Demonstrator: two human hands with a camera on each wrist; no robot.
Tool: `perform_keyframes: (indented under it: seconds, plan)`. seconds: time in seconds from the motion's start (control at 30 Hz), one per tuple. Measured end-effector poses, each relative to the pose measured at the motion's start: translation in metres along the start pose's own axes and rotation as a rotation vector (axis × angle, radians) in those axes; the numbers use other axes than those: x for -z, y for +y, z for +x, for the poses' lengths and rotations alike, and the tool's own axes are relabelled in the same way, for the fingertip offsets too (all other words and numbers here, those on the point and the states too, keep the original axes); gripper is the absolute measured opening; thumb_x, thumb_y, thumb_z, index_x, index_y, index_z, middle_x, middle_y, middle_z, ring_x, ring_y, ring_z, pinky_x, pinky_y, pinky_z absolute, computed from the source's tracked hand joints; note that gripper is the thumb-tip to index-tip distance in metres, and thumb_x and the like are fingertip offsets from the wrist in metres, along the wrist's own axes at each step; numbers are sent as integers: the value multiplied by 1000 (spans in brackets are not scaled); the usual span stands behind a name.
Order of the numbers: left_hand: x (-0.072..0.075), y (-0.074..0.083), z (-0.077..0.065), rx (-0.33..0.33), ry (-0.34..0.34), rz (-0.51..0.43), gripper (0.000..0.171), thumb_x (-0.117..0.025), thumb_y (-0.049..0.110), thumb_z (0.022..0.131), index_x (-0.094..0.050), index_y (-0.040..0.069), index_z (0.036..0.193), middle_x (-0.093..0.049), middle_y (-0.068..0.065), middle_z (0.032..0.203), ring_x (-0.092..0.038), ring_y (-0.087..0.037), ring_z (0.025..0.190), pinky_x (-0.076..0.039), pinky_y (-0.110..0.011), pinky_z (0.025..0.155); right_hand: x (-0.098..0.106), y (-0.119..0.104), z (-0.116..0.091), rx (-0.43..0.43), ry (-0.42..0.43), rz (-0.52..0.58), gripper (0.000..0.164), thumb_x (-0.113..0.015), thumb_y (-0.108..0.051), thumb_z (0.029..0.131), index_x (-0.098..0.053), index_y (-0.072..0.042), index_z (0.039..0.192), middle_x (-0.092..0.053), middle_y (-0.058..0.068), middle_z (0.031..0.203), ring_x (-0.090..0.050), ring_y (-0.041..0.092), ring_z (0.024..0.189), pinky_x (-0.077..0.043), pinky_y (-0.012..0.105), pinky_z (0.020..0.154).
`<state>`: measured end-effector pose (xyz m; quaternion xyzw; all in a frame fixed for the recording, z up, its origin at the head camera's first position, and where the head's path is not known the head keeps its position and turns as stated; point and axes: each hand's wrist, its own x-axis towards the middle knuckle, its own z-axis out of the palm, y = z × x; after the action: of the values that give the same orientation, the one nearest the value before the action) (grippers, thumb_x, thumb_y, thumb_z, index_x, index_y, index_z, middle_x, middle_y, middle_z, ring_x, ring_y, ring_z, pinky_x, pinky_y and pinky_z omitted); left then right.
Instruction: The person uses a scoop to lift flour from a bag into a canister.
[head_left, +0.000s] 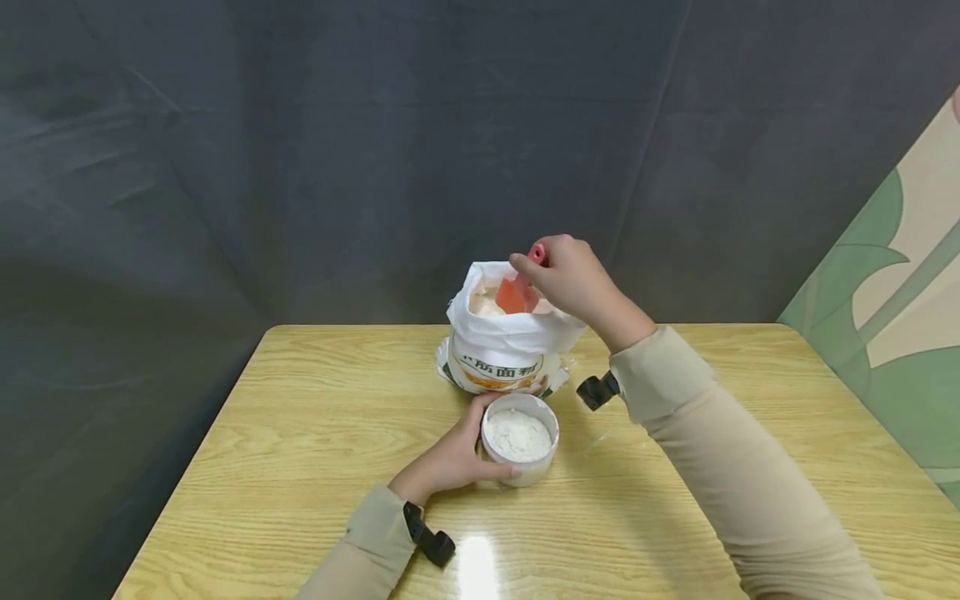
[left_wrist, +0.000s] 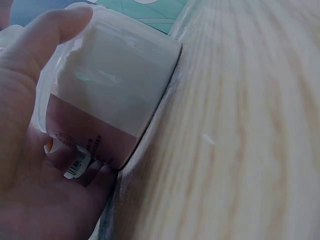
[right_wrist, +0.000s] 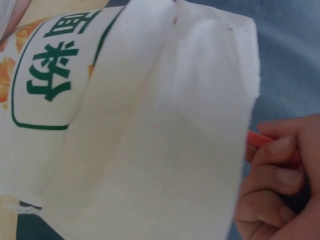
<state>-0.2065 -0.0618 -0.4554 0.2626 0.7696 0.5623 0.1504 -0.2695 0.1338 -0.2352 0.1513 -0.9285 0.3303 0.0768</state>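
Note:
My right hand (head_left: 573, 271) grips the handle of a red scoop (head_left: 516, 296) over the mouth of a white flour bag (head_left: 517, 335). The scoop's blade is inside the opening, by the pale flour (head_left: 486, 303). In the right wrist view the bag's side hides most of the scoop, and curled fingers (right_wrist: 272, 180) hold its red handle. In front of the bag stands a clear round jar (head_left: 536, 475) holding white flour (head_left: 517, 435). My left hand (head_left: 450, 454) is curled round its left side, thumb at the near side, as the left wrist view also shows.
The bag's rim is folded down, and its printed front faces me. Both stand on a wooden table (head_left: 322, 433). A dark curtain (head_left: 375, 167) hangs behind the table, and a wall with a green leaf pattern (head_left: 885, 333) is at the right.

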Motion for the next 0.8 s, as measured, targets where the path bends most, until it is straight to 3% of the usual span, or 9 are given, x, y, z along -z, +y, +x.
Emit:
perform_keyframes:
  seconds: [0.23,0.4,0.8]
  plan:
    - [-1,1,0,1,1,5,103,-90,23,77,-23,23,154,-37,-1,153,-35,-22,143,-26,-50,117,-9,4,7,1,-85,-28,44,-60,-27,102,-51,-8,64,-47,0,57,-34,15,51,-32,33,55]
    - [0,2,0,10,2,12,103,-90,23,77,-22,22,155,-37,-2,154,-35,-23,143,-25,-49,117,-14,5,11,-35,-124,-6,45,-57,-29,103,-58,-4,66,-44,-2,53,-33,14,48,-31,31,52]
    - [0,1,-1,7,7,17,103,-90,22,77,-22,21,155,-36,-3,154,-34,-23,143,-25,-49,117,-16,6,11,-221,-85,201,42,-53,-26,104,-65,-2,72,-46,-1,55,-36,14,49,-31,29,51]
